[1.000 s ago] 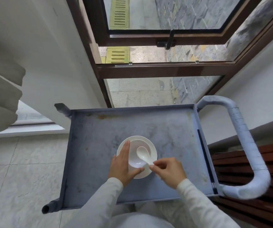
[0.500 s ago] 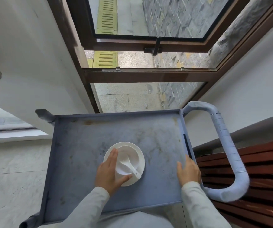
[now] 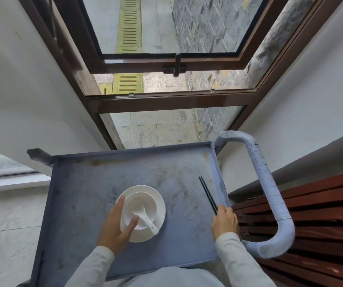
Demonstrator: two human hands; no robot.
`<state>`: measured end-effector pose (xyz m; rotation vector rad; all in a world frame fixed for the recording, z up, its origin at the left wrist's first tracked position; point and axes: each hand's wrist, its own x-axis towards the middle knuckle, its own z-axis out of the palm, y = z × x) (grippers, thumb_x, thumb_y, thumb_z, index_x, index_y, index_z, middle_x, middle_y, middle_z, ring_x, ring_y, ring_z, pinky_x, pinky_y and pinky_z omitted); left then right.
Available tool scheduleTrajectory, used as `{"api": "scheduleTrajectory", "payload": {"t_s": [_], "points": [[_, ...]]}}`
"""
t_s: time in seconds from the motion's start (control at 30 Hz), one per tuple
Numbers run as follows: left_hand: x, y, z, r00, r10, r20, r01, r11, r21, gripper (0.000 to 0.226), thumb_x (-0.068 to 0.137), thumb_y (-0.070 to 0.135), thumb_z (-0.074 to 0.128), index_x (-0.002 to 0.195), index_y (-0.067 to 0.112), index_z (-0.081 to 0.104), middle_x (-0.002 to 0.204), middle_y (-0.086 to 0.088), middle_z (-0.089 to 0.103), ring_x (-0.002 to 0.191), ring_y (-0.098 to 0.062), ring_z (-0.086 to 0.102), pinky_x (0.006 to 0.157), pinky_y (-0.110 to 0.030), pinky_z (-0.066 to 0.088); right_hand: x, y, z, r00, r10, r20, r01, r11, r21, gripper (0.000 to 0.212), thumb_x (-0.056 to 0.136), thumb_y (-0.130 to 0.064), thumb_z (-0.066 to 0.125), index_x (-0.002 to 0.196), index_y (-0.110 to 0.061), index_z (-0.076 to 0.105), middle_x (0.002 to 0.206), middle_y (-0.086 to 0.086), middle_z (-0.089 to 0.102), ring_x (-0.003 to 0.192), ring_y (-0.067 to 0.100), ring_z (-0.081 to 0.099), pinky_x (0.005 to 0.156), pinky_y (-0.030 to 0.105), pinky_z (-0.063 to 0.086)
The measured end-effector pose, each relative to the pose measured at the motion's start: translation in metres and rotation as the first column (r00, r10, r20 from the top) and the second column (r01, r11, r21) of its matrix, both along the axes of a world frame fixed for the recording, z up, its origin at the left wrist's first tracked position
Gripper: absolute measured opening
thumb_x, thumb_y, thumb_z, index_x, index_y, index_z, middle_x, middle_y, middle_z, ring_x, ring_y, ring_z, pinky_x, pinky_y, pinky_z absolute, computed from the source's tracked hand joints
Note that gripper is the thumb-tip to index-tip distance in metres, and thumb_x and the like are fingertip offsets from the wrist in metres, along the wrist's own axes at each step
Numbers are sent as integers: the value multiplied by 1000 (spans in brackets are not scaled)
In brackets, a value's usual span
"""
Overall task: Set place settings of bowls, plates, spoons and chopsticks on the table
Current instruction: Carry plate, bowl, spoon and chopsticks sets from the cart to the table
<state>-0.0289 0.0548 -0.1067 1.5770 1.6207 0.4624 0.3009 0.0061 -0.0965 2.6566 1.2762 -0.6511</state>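
Single head-worn wide-angle view, looking steeply down and forward from just above the grey cart tray (image 3: 87,189), close over both forearms, with the window (image 3: 166,59) filling the upper frame.

The person wears a pale grey-white long-sleeved top; 2 sleeves of smooth, plain fabric run to the wrists and end in narrow, close cuffs. The left hand (image 3: 115,226) and right hand (image 3: 225,221) are bare, with no rings, watch or gloves. Matching pale cloth covers the lap.
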Motion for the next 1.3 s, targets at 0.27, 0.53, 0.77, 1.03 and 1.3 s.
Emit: {"api": "scheduleTrajectory", "payload": {"t_s": [0.27,0.53,0.77,1.03,1.3], "points": [[-13,-3,-11,912,394,112,-388,919,-69,68,98,24,67,158,17,34,156,-11,46,140,-32,47,115,-51,40,-13,17,1,980,26,-198,-40,997,-69,22,102,-24,57,114,-9,67,125,12,67,117,31,64,94,32,50],[-26,-7,-23,819,552,156,-475,805,-355,68,96,23,69,155,15,37,126,-12,65,114,-30,62,103,-52,51,-103,50,3,864,38,-503,-39,999,8,19,91,-24,69,85,-7,72,89,10,76,99,31,71,82,27,52],[-26,-1,-33,732,641,229,-491,731,-474,62,94,5,69,151,11,43,131,-15,59,114,-43,63,89,-59,59,-115,59,2,840,-24,-542,80,994,80,16,77,-33,84,83,-27,71,72,-14,67,85,15,68,80,21,48],[-32,6,-24,680,668,301,-426,694,-580,38,97,12,67,134,11,56,131,-16,57,94,-35,65,71,-45,62,-110,63,-11,748,-107,-655,216,972,89,28,83,-26,84,109,-16,78,101,6,79,101,23,74,97,41,59],[-40,9,9,738,547,394,-271,776,-570,24,87,16,80,108,18,67,121,-13,65,101,-31,69,71,-44,65,-113,45,-11,605,-205,-769,391,918,63,20,82,-10,85,101,-9,78,106,20,77,92,27,73,77,38,64]]}}
